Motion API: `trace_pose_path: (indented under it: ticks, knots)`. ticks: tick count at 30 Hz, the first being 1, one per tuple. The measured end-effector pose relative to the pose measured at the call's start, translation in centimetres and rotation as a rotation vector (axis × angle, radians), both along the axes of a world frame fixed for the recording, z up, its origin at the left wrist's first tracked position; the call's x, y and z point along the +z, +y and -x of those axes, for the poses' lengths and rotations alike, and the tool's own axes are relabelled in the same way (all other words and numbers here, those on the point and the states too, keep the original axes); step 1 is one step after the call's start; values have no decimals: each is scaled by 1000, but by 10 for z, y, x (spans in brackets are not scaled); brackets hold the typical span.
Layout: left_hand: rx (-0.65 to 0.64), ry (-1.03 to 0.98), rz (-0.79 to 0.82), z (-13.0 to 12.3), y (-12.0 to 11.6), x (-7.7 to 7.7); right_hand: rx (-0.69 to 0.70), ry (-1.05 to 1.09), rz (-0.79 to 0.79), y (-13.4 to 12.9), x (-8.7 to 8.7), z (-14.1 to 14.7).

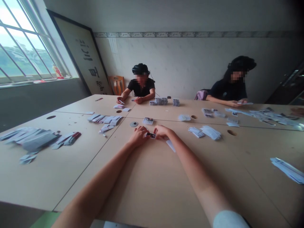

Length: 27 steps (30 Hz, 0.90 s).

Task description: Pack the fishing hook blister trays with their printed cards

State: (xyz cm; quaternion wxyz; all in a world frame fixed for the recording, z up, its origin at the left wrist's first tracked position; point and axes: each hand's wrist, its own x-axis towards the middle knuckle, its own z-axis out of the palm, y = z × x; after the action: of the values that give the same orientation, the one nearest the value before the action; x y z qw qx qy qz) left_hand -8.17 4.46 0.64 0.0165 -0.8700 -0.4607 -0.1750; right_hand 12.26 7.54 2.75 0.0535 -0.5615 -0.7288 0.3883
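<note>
Both my arms stretch forward over the table, and my hands meet near its middle. A small dark printed card (151, 135) sits between them, low over the tabletop. My left hand (138, 136) has its fingers closed on the card's left end. At the other end, my right hand (161, 131) is bent down with its fingers curled onto the card; its fingertips are partly hidden. A white paper slip (170, 145) lies beneath my right wrist. Just beyond my hands is a small stack of dark printed cards (148, 121).
Paper piles (40, 139) spread over the left side, with folded slips (104, 119) nearer. Clear plastic sleeves (211, 132) lie right. Two people sit across the wooden table (152, 183), one behind card stacks (161, 101), another handling papers. Cable holes (231, 132) open in the tabletop.
</note>
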Motion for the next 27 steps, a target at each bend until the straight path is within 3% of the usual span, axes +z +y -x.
trace_pose_path:
  ticks: [7,19,27]
  knots:
    - [-65,-6,-16,-6,-7,5,-12,123,32,-1,-4,-5]
    - [4,-114,-68,-6,-5,6,-28,510,127,7,-7,-7]
    - [5,-238,-69,-6,-9,8,-81,722,124,3,2,-6]
